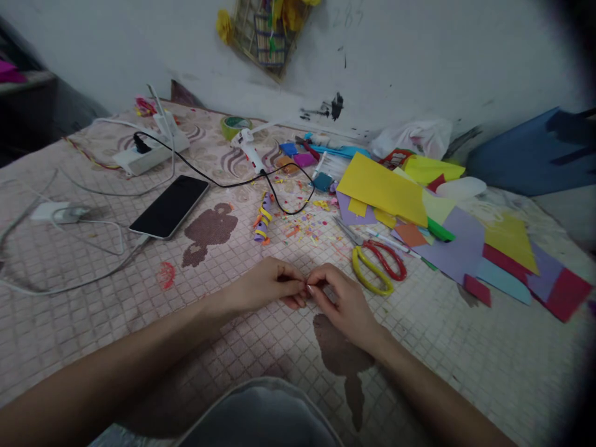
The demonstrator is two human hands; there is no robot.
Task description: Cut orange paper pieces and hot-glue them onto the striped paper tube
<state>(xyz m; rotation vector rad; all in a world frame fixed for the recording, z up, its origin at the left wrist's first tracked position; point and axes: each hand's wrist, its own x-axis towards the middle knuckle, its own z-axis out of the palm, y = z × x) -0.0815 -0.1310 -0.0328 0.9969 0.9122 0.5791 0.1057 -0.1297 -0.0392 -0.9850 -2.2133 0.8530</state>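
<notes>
My left hand (265, 287) and my right hand (339, 299) meet low over the patterned cloth (93, 323), fingertips pinched together on something too small to make out. Scissors with red and yellow handles (375, 264) lie just right of my right hand. A rolled purple and yellow paper piece (262, 218) stands a little beyond my left hand, among several small paper scraps (302, 226).
A dark phone (170, 206) lies at the left with white cables and a power strip (149, 155). A white glue gun (248, 149) and green tape roll (235, 126) sit further back. Coloured paper sheets (386, 186) spread across the right side. A wall rises behind.
</notes>
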